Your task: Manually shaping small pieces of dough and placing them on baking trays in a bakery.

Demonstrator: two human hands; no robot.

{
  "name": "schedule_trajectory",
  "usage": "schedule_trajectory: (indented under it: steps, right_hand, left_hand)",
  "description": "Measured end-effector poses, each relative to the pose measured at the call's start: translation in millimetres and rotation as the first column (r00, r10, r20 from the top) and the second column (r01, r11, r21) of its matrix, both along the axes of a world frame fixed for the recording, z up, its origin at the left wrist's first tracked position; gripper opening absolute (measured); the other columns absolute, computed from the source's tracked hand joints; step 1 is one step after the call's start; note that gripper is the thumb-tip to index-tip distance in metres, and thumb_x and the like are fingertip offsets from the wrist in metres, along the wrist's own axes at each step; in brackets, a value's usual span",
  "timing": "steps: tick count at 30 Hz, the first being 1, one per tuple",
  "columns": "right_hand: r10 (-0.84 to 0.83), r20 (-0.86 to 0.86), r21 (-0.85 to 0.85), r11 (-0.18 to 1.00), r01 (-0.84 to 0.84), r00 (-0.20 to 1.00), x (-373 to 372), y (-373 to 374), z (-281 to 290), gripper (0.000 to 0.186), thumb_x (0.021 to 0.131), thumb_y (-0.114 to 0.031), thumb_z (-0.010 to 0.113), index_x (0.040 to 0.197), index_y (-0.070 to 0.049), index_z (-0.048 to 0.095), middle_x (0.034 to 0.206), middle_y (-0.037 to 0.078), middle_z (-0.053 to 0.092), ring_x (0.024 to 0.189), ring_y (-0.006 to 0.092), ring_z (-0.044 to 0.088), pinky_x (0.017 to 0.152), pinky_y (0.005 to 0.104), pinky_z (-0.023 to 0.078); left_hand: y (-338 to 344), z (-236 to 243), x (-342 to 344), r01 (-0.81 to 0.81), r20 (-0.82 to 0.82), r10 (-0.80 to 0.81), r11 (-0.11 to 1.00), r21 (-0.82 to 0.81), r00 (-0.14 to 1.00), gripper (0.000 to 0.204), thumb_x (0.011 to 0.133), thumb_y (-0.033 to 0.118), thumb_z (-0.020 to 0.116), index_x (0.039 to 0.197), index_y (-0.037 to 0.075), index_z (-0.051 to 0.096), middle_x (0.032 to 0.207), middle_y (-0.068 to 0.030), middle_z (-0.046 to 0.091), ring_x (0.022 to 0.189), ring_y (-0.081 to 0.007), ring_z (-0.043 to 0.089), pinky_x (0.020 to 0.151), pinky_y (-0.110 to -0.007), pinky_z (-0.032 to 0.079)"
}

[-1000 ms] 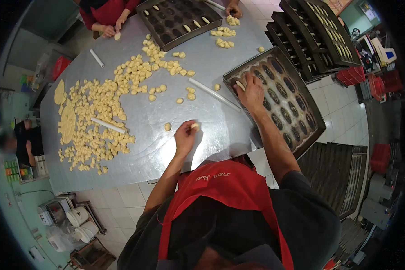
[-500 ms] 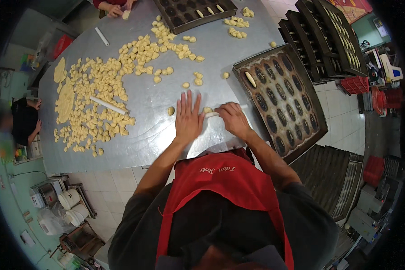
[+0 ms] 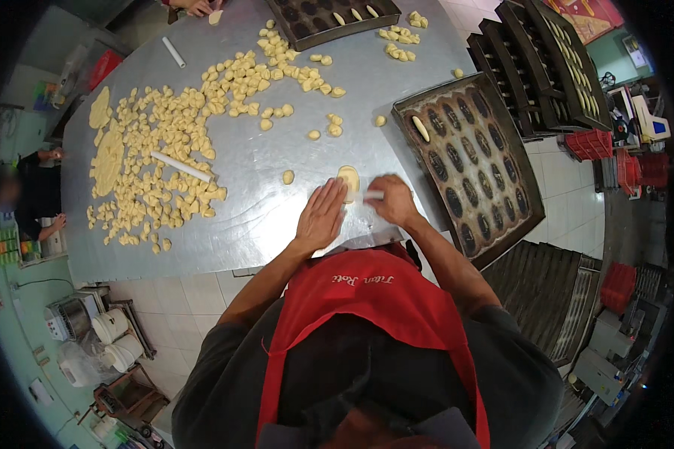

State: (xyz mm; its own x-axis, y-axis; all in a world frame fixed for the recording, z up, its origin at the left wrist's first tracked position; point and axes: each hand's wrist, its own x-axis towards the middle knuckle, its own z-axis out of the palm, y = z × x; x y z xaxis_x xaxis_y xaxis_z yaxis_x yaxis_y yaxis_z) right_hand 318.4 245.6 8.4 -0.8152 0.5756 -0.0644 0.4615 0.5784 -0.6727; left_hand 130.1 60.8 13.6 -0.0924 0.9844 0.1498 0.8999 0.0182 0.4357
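A flattened oval of dough [image 3: 348,178] lies on the metal table near its front edge. My right hand [image 3: 394,200], a little blurred, is closed around the end of a short white rolling pin [image 3: 371,194]. The pin lies across the lower part of the dough. My left hand [image 3: 322,217] is flat with fingers stretched, its fingertips at the dough's left edge; whether they touch the pin I cannot tell. A round dough ball [image 3: 288,176] sits left of the dough oval, apart from both hands.
Many dough pieces [image 3: 165,142] cover the table's left, with a white rod [image 3: 180,166] among them. A moulded baking tray [image 3: 475,161] stands at right, holding one dough stick [image 3: 421,129]. Another tray [image 3: 337,30] is at the far edge, near a co-worker's hands [image 3: 199,7].
The dough under the pin has gone from a small lump to a flat oval. My left hand has moved right and nearer to me, its fingers now slanting toward the dough.
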Motion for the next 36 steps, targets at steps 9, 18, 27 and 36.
schedule_trajectory:
  steps: [9, 18, 27, 36]
  right_hand:
    - [0.176, -0.072, 0.515, 0.849, -0.115, 0.982, -23.8, -34.5, -3.5, 0.05, 0.092, -0.009, 0.064, 0.142, -0.003, 0.067, 0.15, 0.014, 0.06, 0.13, 0.0345, 0.058, 0.107, 0.0521, 0.044]
    - [0.032, 0.106, 0.208, 0.977, -0.053, 0.994, -106.1, -18.4, 9.1, 0.034, 0.085, -0.02, 0.075, 0.115, -0.006, 0.077, 0.12, 0.018, 0.074, 0.119, 0.0356, 0.064, 0.104, 0.055, 0.045]
    - [0.133, 0.173, 0.399, 0.897, -0.193, 0.976, -82.7, -67.2, 16.4, 0.089, 0.1, -0.047, 0.07, 0.168, 0.001, 0.037, 0.174, 0.031, 0.03, 0.163, 0.0483, 0.026, 0.129, 0.0726, 0.02]
    - [0.129, -0.203, 0.091, 0.989, -0.113, 0.971, -88.0, -46.2, 16.1, 0.059, 0.089, -0.03, 0.083, 0.136, -0.001, 0.062, 0.132, 0.017, 0.062, 0.124, 0.0383, 0.056, 0.106, 0.0516, 0.045]
  left_hand:
    - [15.7, -1.3, 1.1, -0.061, 0.126, 0.057, 0.998, 0.034, 0.99, 0.055, 0.102, 0.018, 0.066, 0.153, -0.002, 0.058, 0.158, -0.0214, 0.056, 0.144, -0.0415, 0.052, 0.123, -0.053, 0.04]
    - [-1.2, 24.2, -9.7, -0.094, 0.215, 0.056, 0.981, 0.168, 0.975, 0.022, 0.098, 0.011, 0.069, 0.116, 0.0, 0.068, 0.116, -0.0201, 0.069, 0.114, -0.0406, 0.064, 0.106, -0.051, 0.049]
    - [25.6, 37.0, -118.2, -0.36, 0.151, 0.34, 0.924, 0.132, 0.928, 0.025, 0.093, 0.01, 0.073, 0.118, 0.004, 0.072, 0.117, -0.0152, 0.072, 0.115, -0.0395, 0.064, 0.104, -0.051, 0.048]
    - [162.9, 9.5, -107.5, -0.28, 0.032, 0.282, 0.958, -0.059, 0.959, 0.03, 0.09, 0.025, 0.083, 0.114, 0.008, 0.077, 0.112, -0.014, 0.073, 0.115, -0.035, 0.062, 0.104, -0.051, 0.044]
